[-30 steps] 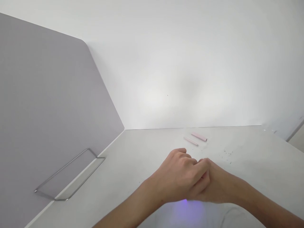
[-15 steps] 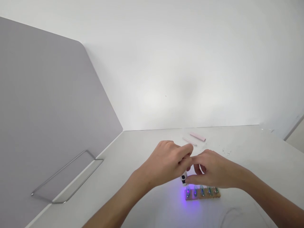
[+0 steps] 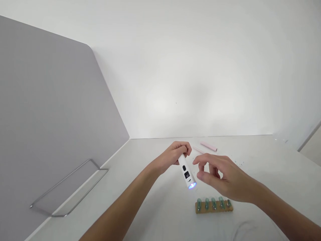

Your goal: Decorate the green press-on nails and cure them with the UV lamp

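My left hand (image 3: 177, 154) is wrapped round the upper end of a white handheld UV nail lamp (image 3: 186, 171). The lamp slants down to the right, with a dark button and small screen facing me and its tip glowing blue-violet. To its right, my right hand (image 3: 218, 174) hovers with thumb and fingers curved apart, holding nothing and not touching the lamp. Below the hands, a tan strip (image 3: 210, 211) lies on the table, bearing several glossy green press-on nails (image 3: 214, 203) in a row.
Behind the hands lie a pink tube (image 3: 208, 146) and a thin pink stick (image 3: 199, 150), partly hidden by my right hand. Small specks (image 3: 239, 163) are scattered right of them. A metal wire frame (image 3: 86, 190) stands at the left by a grey panel (image 3: 50, 100). A white wall closes the back.
My left hand has drawn the lamp up and left, away from the nails, so their violet glow is gone. My right hand has come apart from the lamp and left hand.
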Tool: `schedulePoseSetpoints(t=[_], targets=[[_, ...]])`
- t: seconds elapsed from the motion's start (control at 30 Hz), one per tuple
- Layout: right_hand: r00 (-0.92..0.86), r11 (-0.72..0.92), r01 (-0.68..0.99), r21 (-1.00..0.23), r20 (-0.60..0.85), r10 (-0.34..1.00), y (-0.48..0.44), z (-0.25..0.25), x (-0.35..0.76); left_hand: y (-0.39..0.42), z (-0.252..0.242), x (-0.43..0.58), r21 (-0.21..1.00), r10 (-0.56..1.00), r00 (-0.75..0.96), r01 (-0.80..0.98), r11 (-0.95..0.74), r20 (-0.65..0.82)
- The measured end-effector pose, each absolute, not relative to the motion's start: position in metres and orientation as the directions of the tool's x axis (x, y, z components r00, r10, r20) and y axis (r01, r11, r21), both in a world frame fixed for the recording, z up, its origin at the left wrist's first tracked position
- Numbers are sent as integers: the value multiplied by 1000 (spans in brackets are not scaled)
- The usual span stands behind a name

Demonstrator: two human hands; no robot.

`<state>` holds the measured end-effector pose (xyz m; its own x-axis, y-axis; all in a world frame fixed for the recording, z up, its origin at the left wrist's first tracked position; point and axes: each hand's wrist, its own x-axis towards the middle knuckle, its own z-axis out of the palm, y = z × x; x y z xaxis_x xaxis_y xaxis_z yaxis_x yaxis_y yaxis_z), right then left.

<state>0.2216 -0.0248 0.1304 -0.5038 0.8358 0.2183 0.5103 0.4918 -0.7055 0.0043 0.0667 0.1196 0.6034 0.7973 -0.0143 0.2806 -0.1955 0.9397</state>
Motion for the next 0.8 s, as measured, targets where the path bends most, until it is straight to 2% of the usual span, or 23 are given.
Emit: schedulePoseSetpoints(t=[0.2,0.3,0.43,0.5,0.67,0.8], targets=[[-654,643,558,-525,199,730,-26,130,219,66,110,10,961,795,599,265,-84,-96],[-666,702,573,-423,258,700,-25,125,216,66,110,11,963,790,606,257,-82,-94],[-691,828,526,-194,471,549,-28,115,213,61,118,12,961,798,602,238,-144,-29],[-692,855,504,-119,538,482,-30,111,210,58,124,11,952,804,595,234,-197,20],[-712,881,473,-33,575,403,-35,104,203,51,138,5,906,803,581,259,-336,132],[-734,882,470,45,575,362,-39,102,199,41,144,2,874,777,612,288,-392,147]])
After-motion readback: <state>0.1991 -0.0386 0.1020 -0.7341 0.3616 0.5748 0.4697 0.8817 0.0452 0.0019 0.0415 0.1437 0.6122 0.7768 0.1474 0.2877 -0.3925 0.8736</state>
